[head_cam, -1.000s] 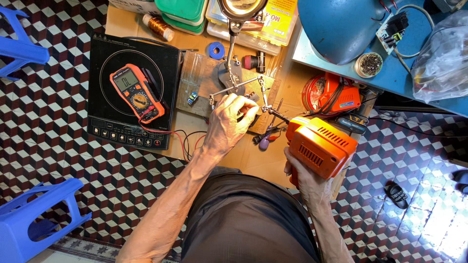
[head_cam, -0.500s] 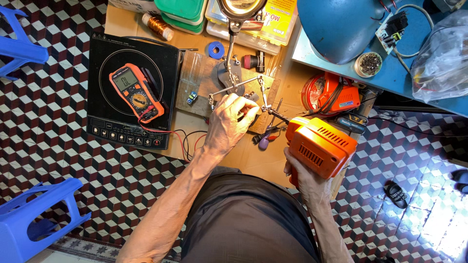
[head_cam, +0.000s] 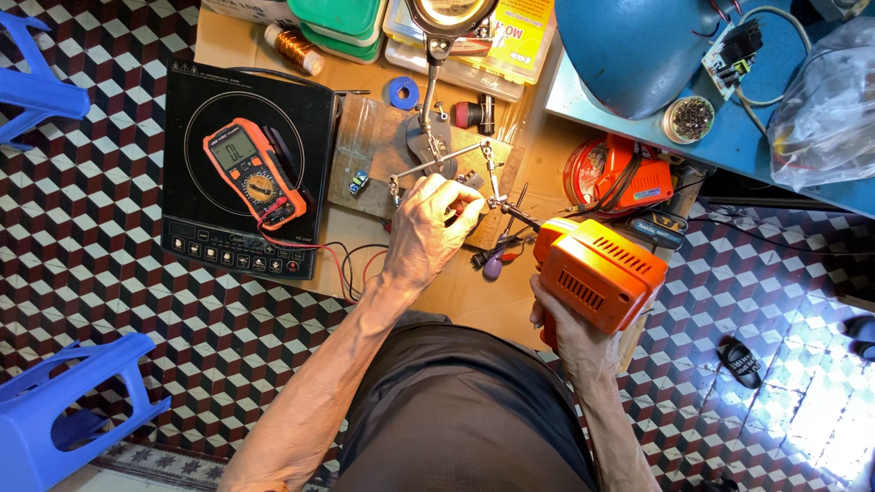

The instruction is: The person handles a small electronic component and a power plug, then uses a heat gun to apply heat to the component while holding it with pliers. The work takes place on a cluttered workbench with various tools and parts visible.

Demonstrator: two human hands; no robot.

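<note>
No real shift; R hand (head_cam: 570, 333) grips orange solder gun (head_cam: 597, 273); L hand (head_cam: 428, 228) pinches at clamp stand (head_cam: 437, 155), crowded.

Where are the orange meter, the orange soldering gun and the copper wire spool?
orange meter (head_cam: 252, 173): head view, on its dial, middle of the body.
orange soldering gun (head_cam: 597, 273): head view, on its vented casing.
copper wire spool (head_cam: 293, 48): head view, on the wound wire.
</note>
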